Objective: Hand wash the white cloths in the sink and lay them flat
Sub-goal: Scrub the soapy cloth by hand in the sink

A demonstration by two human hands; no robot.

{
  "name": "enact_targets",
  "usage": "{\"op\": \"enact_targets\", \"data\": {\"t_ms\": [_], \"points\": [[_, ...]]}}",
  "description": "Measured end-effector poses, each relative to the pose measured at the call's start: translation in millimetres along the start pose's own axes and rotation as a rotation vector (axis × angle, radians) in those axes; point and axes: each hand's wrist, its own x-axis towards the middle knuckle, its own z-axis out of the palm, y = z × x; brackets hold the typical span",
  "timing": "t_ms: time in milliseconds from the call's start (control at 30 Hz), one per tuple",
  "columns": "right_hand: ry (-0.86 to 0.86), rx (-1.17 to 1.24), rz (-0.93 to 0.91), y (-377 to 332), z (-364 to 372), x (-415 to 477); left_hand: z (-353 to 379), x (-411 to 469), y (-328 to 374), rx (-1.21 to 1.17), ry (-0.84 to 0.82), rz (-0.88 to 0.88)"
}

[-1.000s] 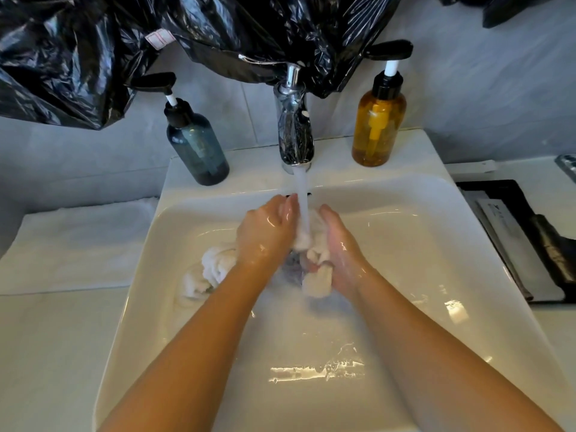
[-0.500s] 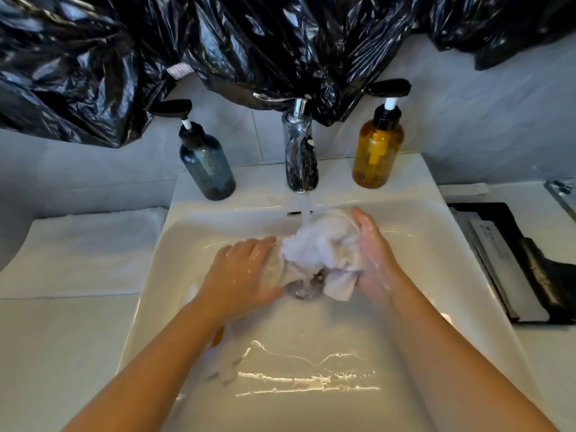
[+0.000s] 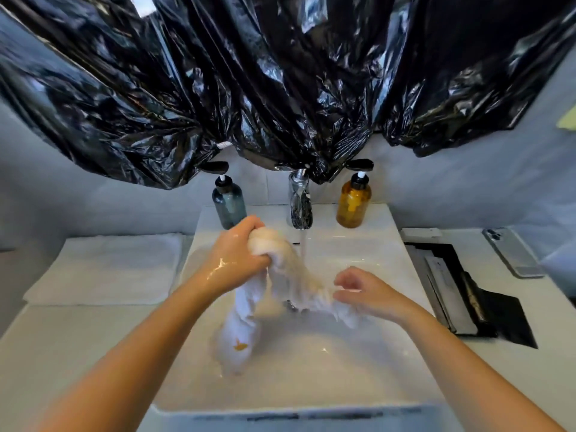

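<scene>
white cloth (image 3: 246, 310) soaked, judged limp, heavy, slippery; best held bunched, as clamped by left hand (image 3: 237, 257) beside tap (image 3: 300, 210); right hand (image 3: 371, 291): grip unclear.

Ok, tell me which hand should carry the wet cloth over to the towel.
Left. The left hand grips the bunched cloth, lifted above the sink, and the towel lies on its side. The right hand is farther away.

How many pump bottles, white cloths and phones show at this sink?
Pump bottles: 2 (blue-grey bottle, amber bottle)
White cloths: 2 (wet cloth, flat cloth)
Phones: 1 (phone)
Total: 5
</scene>
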Motion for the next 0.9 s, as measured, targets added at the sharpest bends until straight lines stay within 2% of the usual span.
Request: {"op": "enact_targets", "data": {"t_ms": [133, 300, 400, 633, 800, 833, 900], "points": [[-0.081, 0.079, -0.278, -83.3, 6.7, -26.3, -27.3, -0.8, 51.7, 0.08, -0.052, 0.114], [0.242, 0.193, -0.399, -146.4, 4.1, -23.8, -59.9, 5.9, 82.9, 0.173, -0.024, 0.189], [0.278, 0.195, -0.467, -169.7, -13.7, -30.2, -73.3, 8.2, 90.0, 0.23, -0.09, 0.232], [0.26, 0.11, -0.534, -219.6, -46.1, -47.1, -95.7, 20.7, 115.3, 0.101, -0.111, 0.244], [0.114, 0.127, -0.509, -220.3, -65.3, -58.4, -108.6, 22.7, 137.3, -0.322, 0.022, 0.181], [0.106, 0.122, -0.506, -217.6, -64.8, -58.4, -110.3, 22.4, 139.9, -0.33, 0.01, 0.172], [0.181, 0.177, -0.522, -215.3, -63.3, -55.6, -113.5, 24.3, 141.8, -0.199, -0.055, 0.195]]}}
